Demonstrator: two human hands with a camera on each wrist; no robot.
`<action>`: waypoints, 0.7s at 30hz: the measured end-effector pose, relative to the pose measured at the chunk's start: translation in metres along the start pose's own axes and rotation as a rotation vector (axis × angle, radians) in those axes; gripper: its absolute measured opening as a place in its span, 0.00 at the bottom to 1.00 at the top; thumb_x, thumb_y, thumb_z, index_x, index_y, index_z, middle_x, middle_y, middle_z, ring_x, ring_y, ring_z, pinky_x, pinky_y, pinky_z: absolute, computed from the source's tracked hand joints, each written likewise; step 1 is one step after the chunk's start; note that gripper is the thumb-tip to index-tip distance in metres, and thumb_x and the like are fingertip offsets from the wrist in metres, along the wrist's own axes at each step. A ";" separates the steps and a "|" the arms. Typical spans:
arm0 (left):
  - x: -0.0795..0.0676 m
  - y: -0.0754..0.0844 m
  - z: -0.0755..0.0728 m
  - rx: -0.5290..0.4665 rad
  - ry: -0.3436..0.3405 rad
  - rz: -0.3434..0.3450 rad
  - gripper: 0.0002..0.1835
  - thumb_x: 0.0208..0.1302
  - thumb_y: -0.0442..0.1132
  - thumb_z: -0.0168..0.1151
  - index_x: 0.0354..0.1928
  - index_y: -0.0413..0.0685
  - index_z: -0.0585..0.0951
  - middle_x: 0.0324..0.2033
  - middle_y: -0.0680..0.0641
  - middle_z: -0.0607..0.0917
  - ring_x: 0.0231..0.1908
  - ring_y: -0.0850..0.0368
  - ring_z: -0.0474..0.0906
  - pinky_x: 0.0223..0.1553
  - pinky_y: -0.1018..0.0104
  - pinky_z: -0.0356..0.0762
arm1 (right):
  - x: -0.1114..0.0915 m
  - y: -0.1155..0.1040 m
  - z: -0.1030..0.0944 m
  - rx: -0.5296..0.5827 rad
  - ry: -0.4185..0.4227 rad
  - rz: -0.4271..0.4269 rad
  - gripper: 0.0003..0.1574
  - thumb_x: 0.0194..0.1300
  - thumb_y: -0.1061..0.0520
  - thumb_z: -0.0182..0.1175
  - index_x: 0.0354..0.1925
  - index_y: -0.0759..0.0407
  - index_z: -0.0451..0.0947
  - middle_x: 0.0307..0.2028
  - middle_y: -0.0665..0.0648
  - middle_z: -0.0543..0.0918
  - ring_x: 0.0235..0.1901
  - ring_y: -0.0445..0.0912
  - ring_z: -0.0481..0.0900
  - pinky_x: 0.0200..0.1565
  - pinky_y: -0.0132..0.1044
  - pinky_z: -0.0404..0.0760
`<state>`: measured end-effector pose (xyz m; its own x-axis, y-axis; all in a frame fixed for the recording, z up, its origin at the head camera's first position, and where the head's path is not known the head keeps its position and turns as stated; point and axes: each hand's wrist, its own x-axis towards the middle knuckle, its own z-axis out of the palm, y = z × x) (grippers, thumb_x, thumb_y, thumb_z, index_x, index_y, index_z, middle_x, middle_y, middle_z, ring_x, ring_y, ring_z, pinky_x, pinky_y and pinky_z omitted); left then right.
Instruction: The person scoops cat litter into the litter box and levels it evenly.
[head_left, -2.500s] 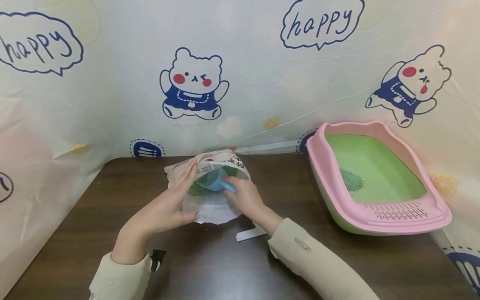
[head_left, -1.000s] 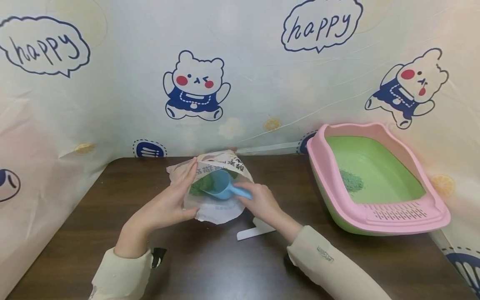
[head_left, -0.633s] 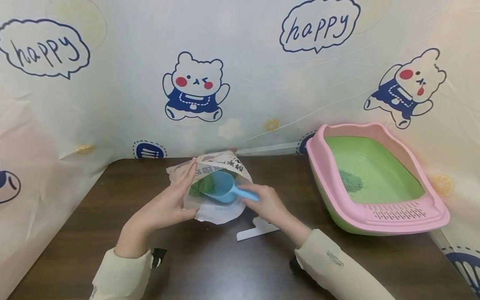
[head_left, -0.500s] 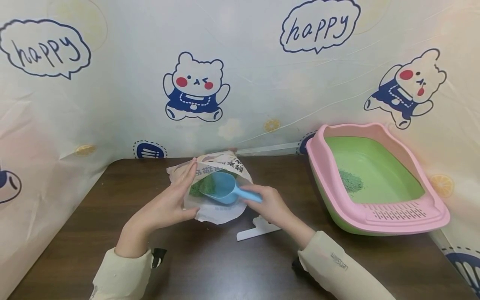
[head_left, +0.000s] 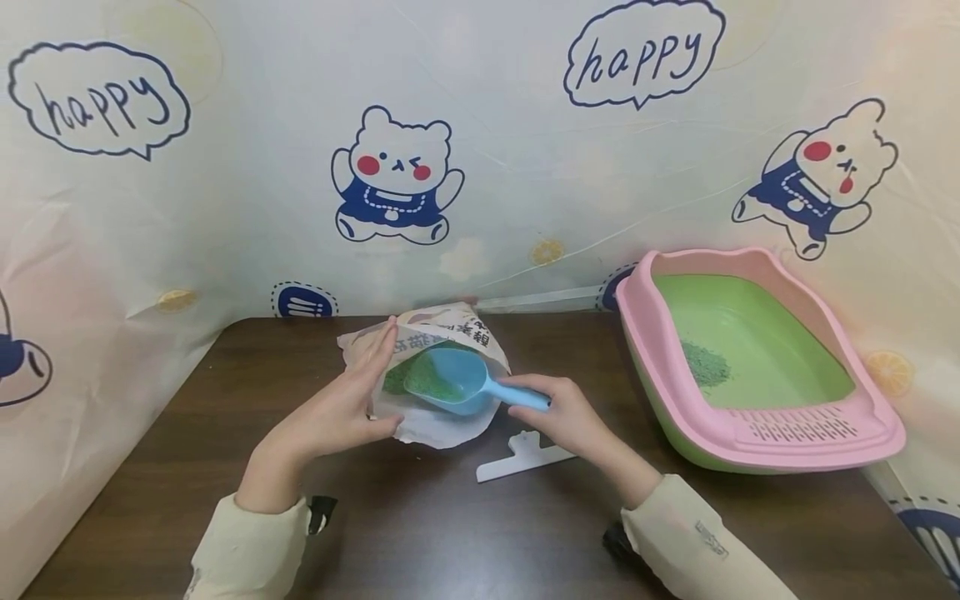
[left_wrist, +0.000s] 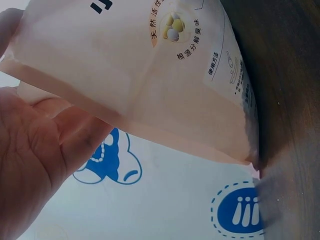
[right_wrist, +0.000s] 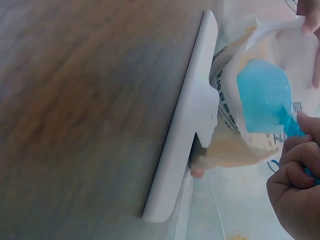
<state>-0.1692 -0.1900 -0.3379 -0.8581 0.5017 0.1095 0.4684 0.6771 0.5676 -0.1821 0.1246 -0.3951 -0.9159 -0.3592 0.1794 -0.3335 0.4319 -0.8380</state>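
Observation:
In the head view my left hand (head_left: 333, 417) holds the left side of an opened paper bag of cat litter (head_left: 438, 429), thumb at the near lip and fingers along the side. Its palm also shows in the left wrist view, close under the printed bag wall (left_wrist: 125, 85). My right hand (head_left: 570, 417) grips the handle of a light blue scoop (head_left: 472, 392), fingers curled round it. Green granules (head_left: 431, 379) lie in the scoop's bowl, which is at the bag's mouth. From the right wrist view, the scoop's pale blue underside (right_wrist: 265, 95) faces me.
A white bag clip (head_left: 525, 458) lies on the dark wooden table (head_left: 420, 533), below the right hand. At the right stands a litter box with a pink rim (head_left: 795, 446) and green base; a small heap of granules (head_left: 705, 365) lies inside. A printed sheet (head_left: 510, 167) hangs behind.
My right hand has drawn the scoop back from deep in the bag toward its mouth, to the right and nearer me. Granules now show in the bowl. The left hand keeps its place.

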 end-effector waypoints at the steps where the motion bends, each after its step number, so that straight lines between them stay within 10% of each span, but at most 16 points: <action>1: 0.000 0.000 0.000 -0.002 -0.001 0.000 0.63 0.55 0.35 0.71 0.79 0.51 0.34 0.80 0.47 0.35 0.78 0.43 0.38 0.70 0.43 0.57 | -0.001 0.000 -0.001 0.004 -0.006 -0.005 0.24 0.61 0.59 0.69 0.56 0.49 0.83 0.47 0.56 0.86 0.30 0.46 0.75 0.29 0.34 0.77; 21: 0.000 -0.004 0.001 -0.018 0.001 0.019 0.63 0.54 0.35 0.71 0.79 0.51 0.34 0.80 0.47 0.35 0.78 0.42 0.41 0.67 0.45 0.62 | -0.016 -0.004 -0.023 0.037 -0.035 -0.042 0.23 0.61 0.58 0.70 0.55 0.50 0.84 0.46 0.55 0.86 0.36 0.49 0.77 0.36 0.34 0.78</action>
<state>-0.1705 -0.1921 -0.3410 -0.8491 0.5141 0.1214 0.4810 0.6576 0.5798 -0.1716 0.1472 -0.3829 -0.8927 -0.4054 0.1969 -0.3621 0.3851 -0.8488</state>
